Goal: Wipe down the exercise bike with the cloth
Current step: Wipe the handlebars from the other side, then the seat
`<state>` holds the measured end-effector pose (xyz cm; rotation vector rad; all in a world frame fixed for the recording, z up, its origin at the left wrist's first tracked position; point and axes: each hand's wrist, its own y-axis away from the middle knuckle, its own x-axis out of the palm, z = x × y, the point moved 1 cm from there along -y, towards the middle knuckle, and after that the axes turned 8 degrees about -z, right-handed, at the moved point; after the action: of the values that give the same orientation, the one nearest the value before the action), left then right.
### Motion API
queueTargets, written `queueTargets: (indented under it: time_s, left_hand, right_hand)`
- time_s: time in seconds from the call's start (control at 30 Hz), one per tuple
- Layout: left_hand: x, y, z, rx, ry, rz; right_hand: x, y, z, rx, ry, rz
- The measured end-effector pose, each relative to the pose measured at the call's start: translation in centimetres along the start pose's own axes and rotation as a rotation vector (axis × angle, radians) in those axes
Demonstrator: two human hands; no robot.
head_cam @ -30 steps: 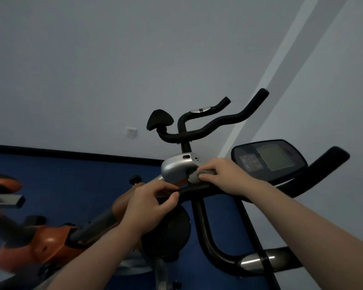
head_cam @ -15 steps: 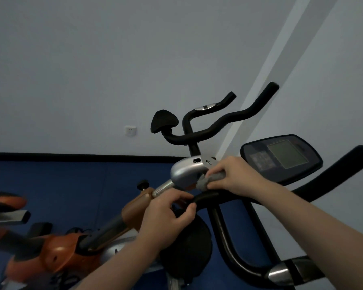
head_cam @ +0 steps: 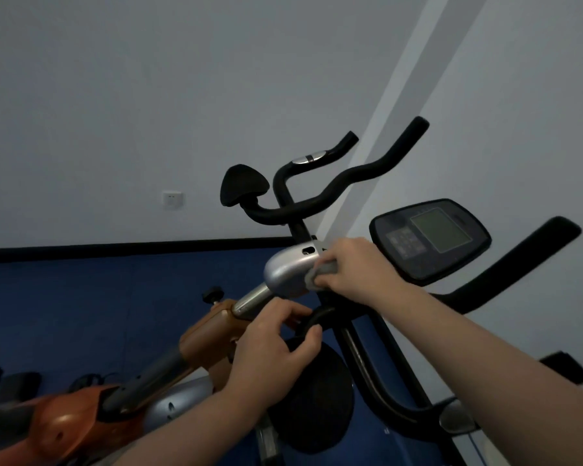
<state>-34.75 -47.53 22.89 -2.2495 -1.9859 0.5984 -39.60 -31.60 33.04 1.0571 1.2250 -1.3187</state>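
The right hand (head_cam: 354,269) has its fingers curled round a small grey cloth (head_cam: 318,273), bunched and pressed against the right end of the silver housing (head_cam: 290,269) at the top of the exercise bike (head_cam: 216,334), just where the black handlebar (head_cam: 505,280) crosses beneath it. The left hand (head_cam: 276,341) sits lower, thumb and fingers pinching the curled black end of the handlebar just beside the silver post that rises out of the orange frame. The likeliest slip, as I judge it, is that so little cloth shows past the fingers that bare knuckles rub the housing instead, or the wad rolls out of the grip on the rounded metal; a hard push could also turn the bars, though the left hand looks placed to steady them. The display console (head_cam: 431,240) stands close behind the right wrist, so a wide stroke to the right may knock it. A second set of handlebars (head_cam: 320,196) rises just behind the housing and limits reach upward. Leftward along the housing and down the post the way looks open, with blue floor beyond; the black round pad (head_cam: 317,398) below crowds the left forearm.
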Motion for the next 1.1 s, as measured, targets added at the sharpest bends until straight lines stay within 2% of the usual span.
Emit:
queueTargets:
  time_s: [0.07, 0.1, 0.2, 0.23, 0.27, 0.4, 0.47, 0.57, 0.63, 0.77, 0.8, 0.93, 1.0, 1.1]
  left_hand:
    - [0.0, 0.0, -0.1, 0.001, 0.005, 0.012]
    - [-0.1, 0.0, -0.1, 0.001, 0.006, 0.022]
    - [-0.2, 0.1, -0.1, -0.002, 0.000, 0.048]
    - [-0.2, 0.1, -0.1, -0.006, -0.001, 0.050]
    - [-0.2, 0.1, -0.1, -0.009, 0.002, 0.049]
    - [-0.1, 0.1, -0.3, -0.018, 0.028, 0.020]
    - [-0.1, 0.2, -0.3, -0.015, 0.019, 0.008]
    - [-0.1, 0.3, -0.3, -0.017, -0.001, -0.006]
    - [-0.1, 0.3, -0.3, -0.028, -0.002, -0.013]
    - [0.0, 0.3, -0.3, -0.054, 0.006, -0.015]
    - [0.0, 0.3, -0.3, -0.053, 0.012, -0.015]
    - [-0.1, 0.4, -0.4, -0.058, 0.005, -0.004]
    - [-0.1, 0.3, -0.5, -0.061, -0.004, -0.023]
    - [0.0, 0.4, -0.4, -0.060, 0.003, -0.053]
  right_hand:
    - [0.5, 0.2, 0.8, -0.062, 0.109, -0.040]
    - [0.0, 0.2, 0.5, -0.060, 0.091, 0.006]
    - [-2.5, 0.4, -1.0, -0.035, -0.057, 0.320]
    - [-2.8, 0.2, -1.1, -0.065, -0.045, 0.363]
    - [-2.7, 0.0, -0.9, -0.090, -0.033, 0.350]
    - [-0.3, 0.0, 0.3, -0.122, -0.027, 0.094]
    - [0.0, 0.6, -0.4, -0.123, -0.043, 0.027]
    - [-1.2, 1.2, -2.2, -0.083, -0.187, 0.141]
    - [-1.3, 0.8, -2.1, -0.091, -0.186, 0.188]
    - [0.1, 0.2, -0.6, -0.144, -0.090, -0.007]
    - [0.1, 0.4, -0.7, -0.165, -0.082, -0.014]
    - [-1.2, 0.7, -2.3, -0.190, -0.135, 0.198]
    - [-1.0, 0.3, -1.6, -0.209, -0.094, 0.138]
    - [0.6, 0.2, -0.3, -0.245, 0.014, -0.058]
